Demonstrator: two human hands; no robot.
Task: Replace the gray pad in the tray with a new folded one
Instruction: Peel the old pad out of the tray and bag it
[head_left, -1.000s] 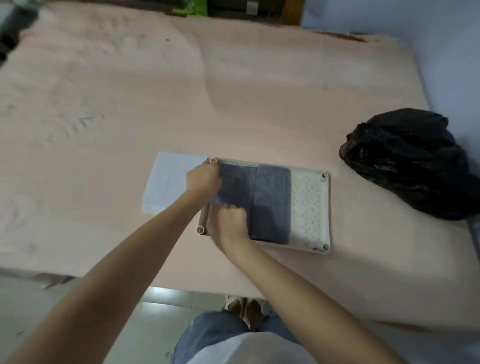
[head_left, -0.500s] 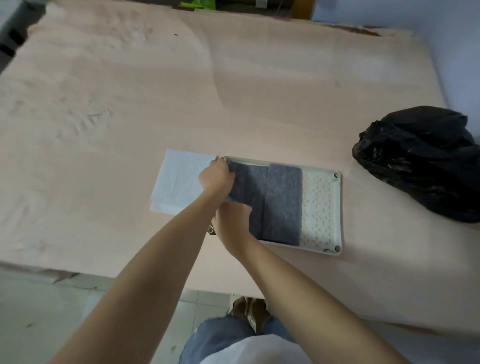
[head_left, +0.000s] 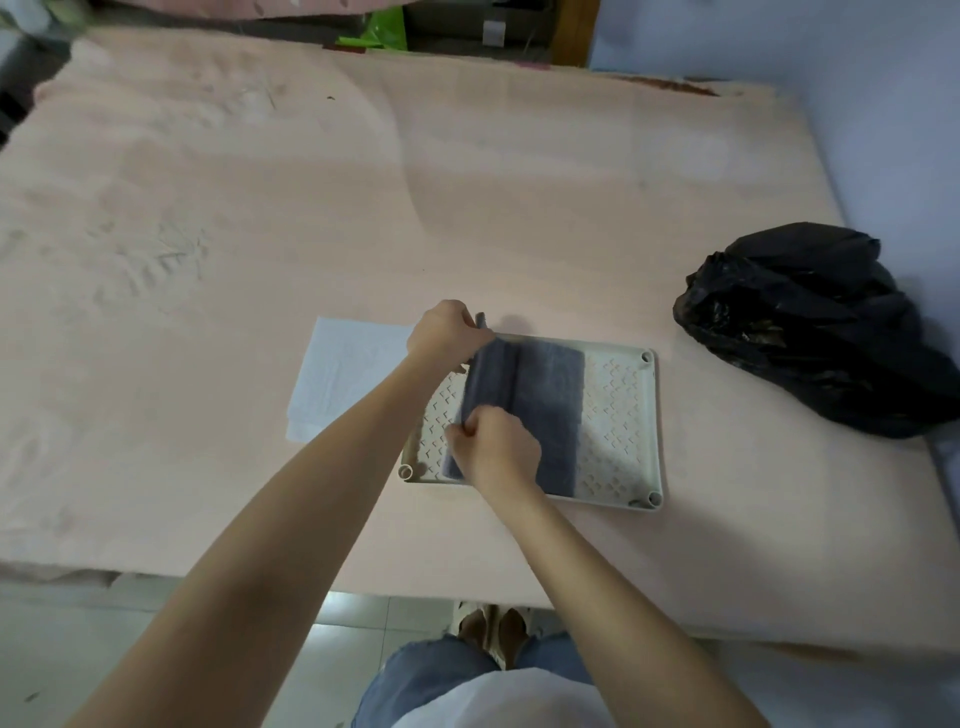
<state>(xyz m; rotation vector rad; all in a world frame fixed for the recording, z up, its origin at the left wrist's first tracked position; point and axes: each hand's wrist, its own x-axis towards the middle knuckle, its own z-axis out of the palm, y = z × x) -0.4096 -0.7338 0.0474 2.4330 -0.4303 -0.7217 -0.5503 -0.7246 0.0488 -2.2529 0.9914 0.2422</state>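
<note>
Left hand (head_left: 448, 332) gripping gray pad (head_left: 540, 410) far edge, right hand (head_left: 496, 449) pinching near edge, over tray (head_left: 631, 415)

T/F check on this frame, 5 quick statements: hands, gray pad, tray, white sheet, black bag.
1. Both hands grip the gray pad. True: the left hand holds its far left corner, the right hand its near left edge.
2. The pad covers the whole tray. False: patterned tray floor shows on both sides of it.
3. The white sheet lies inside the tray. False: it lies on the table left of the tray.
4. The black bag sits to the right of the tray, apart from it. True.
5. The tray is round. False: it is rectangular with rounded corners.
</note>
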